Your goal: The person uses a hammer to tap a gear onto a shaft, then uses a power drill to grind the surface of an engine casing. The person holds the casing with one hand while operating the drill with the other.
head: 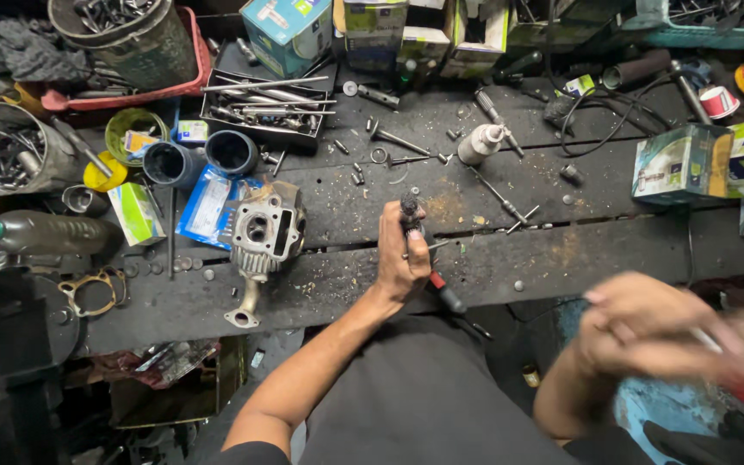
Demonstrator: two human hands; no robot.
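Two hands work — left hand point(400, 258) grips a small dark part point(410, 209) tight; blurred right hand point(647, 331) closes on a thin tool point(738, 366), ready to meet it.

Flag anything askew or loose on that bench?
Yes. Loose bolts and washers lie scattered across the dark workbench. The engine cylinder head lies tilted on a blue packet. The left hand grips a small dark part; the right hand is too blurred to judge.
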